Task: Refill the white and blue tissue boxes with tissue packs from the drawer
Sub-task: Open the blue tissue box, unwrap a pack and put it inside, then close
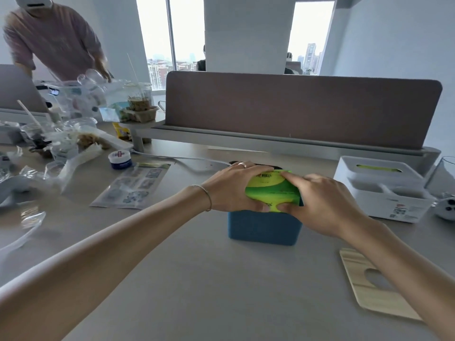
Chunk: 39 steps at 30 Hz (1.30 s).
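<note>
A pale desk point(187, 267) holds two tissue boxes: a blue felt-textured box point(264, 226), its open top hidden by hands, and a white plastic box point(384, 190) to its right, green showing through its slot. One glossy green pack point(272, 189) sits at the blue box's mouth, gripped by the left hand point(231, 188) and right hand point(325, 205). One wooden lid point(369, 284) lies nearby, partly cut off.

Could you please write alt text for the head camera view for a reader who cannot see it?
Both hands, left hand and right hand, press a green tissue pack into an open blue tissue box on a desk. A white tissue box stands to the right, a wooden lid lies nearer, and clutter fills the left.
</note>
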Motion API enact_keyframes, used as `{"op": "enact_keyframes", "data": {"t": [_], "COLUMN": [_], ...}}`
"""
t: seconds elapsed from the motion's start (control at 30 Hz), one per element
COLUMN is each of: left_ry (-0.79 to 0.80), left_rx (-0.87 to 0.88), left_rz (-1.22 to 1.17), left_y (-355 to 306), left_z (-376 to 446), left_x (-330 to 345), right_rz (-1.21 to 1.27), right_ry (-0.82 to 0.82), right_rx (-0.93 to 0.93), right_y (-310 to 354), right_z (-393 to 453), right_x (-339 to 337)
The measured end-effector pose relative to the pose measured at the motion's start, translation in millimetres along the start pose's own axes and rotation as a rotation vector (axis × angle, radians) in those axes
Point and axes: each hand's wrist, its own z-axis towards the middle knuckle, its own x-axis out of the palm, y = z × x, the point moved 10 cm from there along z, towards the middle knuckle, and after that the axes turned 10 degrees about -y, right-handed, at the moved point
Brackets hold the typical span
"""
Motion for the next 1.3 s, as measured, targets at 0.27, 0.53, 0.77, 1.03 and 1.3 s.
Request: {"op": "enact_keyframes", "data": {"t": [0.27, 0.53, 0.77, 1.03, 1.3], "left_ry": [0.226, 0.321, 0.048, -0.02, 0.37], "left_rx": [0.05, 0.079, 0.098, 0.339, 0.146], "left_rz": [0.213, 0.261, 0.07, 0.179, 0.134], "left_y": [6.8, -0.7, -54.1, -162.6, -184.8], "left_z": [-14.9, -22.8, -7.3, -15.2, -34.6], "left_x": [25.4, 41.9, 14.5, 53.4, 145.4], "right_rz": [0.023, 0.061, 0.208, 0.111, -0.012], "right_ry": [0.21, 0.28, 0.035, -0.005, 0.203], "right_rx": [-0.01, -0.104, -0.076, 0.136, 0.418], "right_y": [2.7, 13.7, -10.6, -87.9, -163.3], "right_z": [-6.9, -13.8, -23.5, -96.9, -187.6], "right_x": [31.1, 47.2, -8.4, -43.7, -37.6]}}
